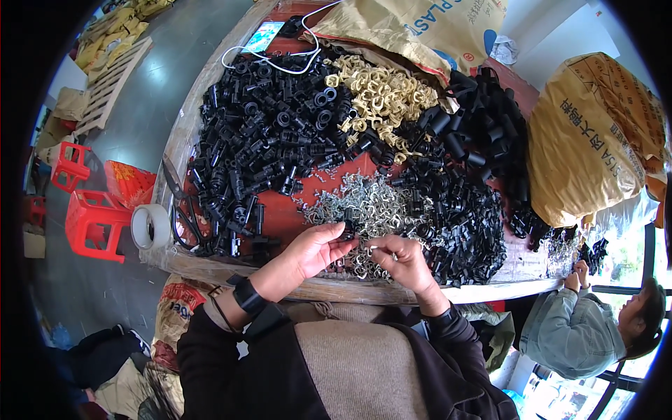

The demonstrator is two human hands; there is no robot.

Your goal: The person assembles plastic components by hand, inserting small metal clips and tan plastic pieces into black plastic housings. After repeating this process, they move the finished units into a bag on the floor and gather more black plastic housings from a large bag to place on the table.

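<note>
My left hand [316, 250] is closed, thumb and fingers pinching a small black plastic fitting [348, 232] over the near part of the table. Close to its right, my right hand [404, 262] pinches with thumb and forefinger a small pale piece, too small to name for certain. Just beyond both hands spreads a heap of small silvery metal clips [364, 198]. Black plastic fittings [269, 133] are piled at the left, and small black clip-like parts [465, 227] at the right. Gold-coloured metal rings or clamps [385, 98] lie farther back.
Black tubular pieces [483, 133] lie at the back right, next to a full yellow sack [595, 140]. Scissors [183, 210] and a tape roll [149, 227] sit at the left edge. A white cable [308, 66] crosses the back. Another person [577, 332] works at the right.
</note>
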